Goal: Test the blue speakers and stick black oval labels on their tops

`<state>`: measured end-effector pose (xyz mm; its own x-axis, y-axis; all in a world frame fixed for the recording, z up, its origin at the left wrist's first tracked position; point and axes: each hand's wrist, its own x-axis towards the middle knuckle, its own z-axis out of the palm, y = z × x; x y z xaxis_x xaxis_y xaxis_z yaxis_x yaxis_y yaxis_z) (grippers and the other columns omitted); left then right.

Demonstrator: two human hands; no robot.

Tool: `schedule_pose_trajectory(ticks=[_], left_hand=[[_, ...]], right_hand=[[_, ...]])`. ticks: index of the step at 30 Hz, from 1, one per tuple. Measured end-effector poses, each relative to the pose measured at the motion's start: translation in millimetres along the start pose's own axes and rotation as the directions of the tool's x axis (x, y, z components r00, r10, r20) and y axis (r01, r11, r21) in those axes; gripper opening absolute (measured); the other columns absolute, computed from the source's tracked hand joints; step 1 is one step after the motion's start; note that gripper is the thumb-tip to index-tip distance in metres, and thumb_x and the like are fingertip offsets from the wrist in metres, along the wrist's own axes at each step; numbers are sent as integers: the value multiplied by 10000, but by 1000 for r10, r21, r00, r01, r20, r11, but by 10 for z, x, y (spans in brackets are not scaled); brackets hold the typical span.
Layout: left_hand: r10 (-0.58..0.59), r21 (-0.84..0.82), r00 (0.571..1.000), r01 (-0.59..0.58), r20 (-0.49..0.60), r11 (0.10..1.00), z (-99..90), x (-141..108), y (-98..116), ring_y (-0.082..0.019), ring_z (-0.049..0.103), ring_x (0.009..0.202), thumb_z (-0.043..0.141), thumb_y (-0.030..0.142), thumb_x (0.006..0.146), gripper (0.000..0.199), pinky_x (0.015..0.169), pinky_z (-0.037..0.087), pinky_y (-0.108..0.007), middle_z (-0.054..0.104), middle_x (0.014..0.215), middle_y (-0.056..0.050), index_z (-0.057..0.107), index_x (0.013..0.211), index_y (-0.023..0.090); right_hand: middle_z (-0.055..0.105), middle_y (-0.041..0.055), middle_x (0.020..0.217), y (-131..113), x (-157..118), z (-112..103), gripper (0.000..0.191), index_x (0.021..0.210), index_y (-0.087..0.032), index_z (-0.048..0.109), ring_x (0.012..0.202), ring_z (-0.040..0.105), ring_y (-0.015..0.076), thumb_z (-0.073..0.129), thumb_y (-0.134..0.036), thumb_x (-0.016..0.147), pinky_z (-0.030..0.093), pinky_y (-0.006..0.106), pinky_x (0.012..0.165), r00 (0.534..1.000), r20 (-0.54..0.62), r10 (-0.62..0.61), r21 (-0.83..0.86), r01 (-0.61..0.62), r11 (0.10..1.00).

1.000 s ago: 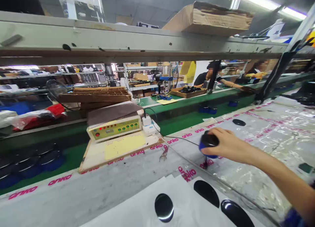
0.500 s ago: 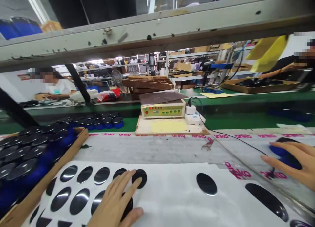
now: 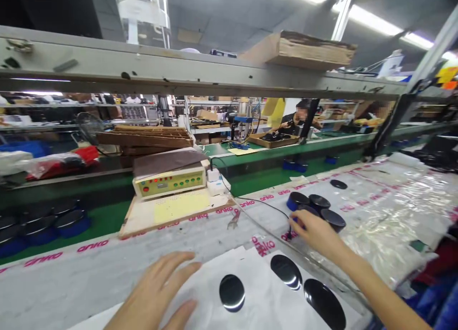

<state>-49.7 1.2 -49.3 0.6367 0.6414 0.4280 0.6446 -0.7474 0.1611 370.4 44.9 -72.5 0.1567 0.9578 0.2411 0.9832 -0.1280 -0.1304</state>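
The view has swung rightward over the last half second. The left hand (image 3: 153, 289), then over rows of discs, now lies lower left by a lone black disc (image 3: 232, 293). Right of centre, several blue-and-black jars (image 3: 319, 202) cluster by the right hand (image 3: 317, 231), which earlier held one.

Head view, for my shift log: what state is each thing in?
Left grip: open
Blue pieces: black tops up
Right grip: among blue pieces, hold unclear
Discs: flat
Control box: red light lit
Ceiling lights: lit
Far tray: open, loaded
Fan: motion unclear
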Motion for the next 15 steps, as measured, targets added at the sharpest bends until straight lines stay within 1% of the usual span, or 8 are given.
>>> schedule_pose_trajectory(ticks=[2, 4, 5, 8, 10, 12, 13, 15], left_hand=[[25, -250, 995, -1, 92, 968, 69, 654, 279, -209, 561, 1139, 529, 263, 877, 357, 947, 495, -357, 577, 1265, -17, 540, 1228, 326], [59, -528, 989, 24, 139, 849, 279, 1273, 543, -239, 548, 1137, 532, 205, 843, 332, 1007, 427, -425, 610, 1193, -49, 595, 1168, 235], [75, -573, 988, 17, 136, 820, 432, 1557, 671, -244, 554, 1123, 518, 210, 837, 322, 1009, 416, -419, 628, 1147, -39, 611, 1145, 210], [46, -651, 988, 61, 145, 756, 975, 2266, 1062, -284, 497, 1191, 414, 253, 888, 359, 1034, 367, -395, 588, 1207, -27, 592, 1179, 144], [-14, -697, 982, 143, 188, 703, 1300, 2604, 1317, -287, 530, 1150, 539, 280, 894, 324, 970, 433, -477, 563, 1222, -72, 559, 1185, 138], [-84, -738, 967, 238, 239, 632, 1508, 2834, 1515, -254, 551, 1102, 574, 313, 891, 339, 923, 461, -467, 532, 1244, -93, 536, 1192, 160], [-113, -760, 959, 277, 262, 587, 1554, 2911, 1571, -244, 555, 1085, 572, 321, 894, 335, 909, 466, -462, 527, 1243, -93, 534, 1187, 164], [-155, -813, 944, 330, 291, 481, 1526, 2985, 1568, -242, 554, 1072, 577, 327, 889, 317, 904, 462, -456, 539, 1217, -87, 549, 1154, 155]], right_hand=[[653, 67, 887, -194, -118, 107, 222, 905, -169, 639, 799, 632, 205, 487, -331, 899, 440, 292, 672, 999, 29, 24, 14, -24, 1000], [644, 80, 890, -330, -190, 221, 223, 905, -136, 625, 823, 625, 220, 510, -326, 902, 465, 336, 699, 995, 41, 91, 24, -92, 995], [640, 77, 918, -369, -203, 277, 218, 934, -125, 617, 842, 621, 213, 522, -320, 905, 479, 357, 724, 991, 45, 126, 35, -128, 991], [622, 56, 1033, -389, -163, 428, 220, 1047, -142, 594, 914, 609, 183, 551, -308, 910, 501, 388, 799, 978, 56, 201, 105, -206, 973], [611, 61, 1092, -350, -108, 493, 236, 1091, -163, 590, 946, 607, 188, 564, -306, 904, 506, 388, 815, 972, 64, 226, 170, -233, 957], [605, 61, 1119, -294, -68, 517, 241, 1107, -182, 588, 951, 607, 185, 567, -308, 903, 509, 378, 815, 969, 65, 238, 247, -246, 937], [612, 58, 1105, -263, -64, 512, 230, 1094, -184, 594, 940, 612, 179, 566, -312, 905, 510, 373, 811, 968, 61, 242, 289, -249, 924], [652, 63, 1002, -203, -94, 468, 211, 1009, -159, 625, 884, 634, 184, 532, -325, 916, 515, 365, 787, 968, 47, 247, 387, -245, 889]])
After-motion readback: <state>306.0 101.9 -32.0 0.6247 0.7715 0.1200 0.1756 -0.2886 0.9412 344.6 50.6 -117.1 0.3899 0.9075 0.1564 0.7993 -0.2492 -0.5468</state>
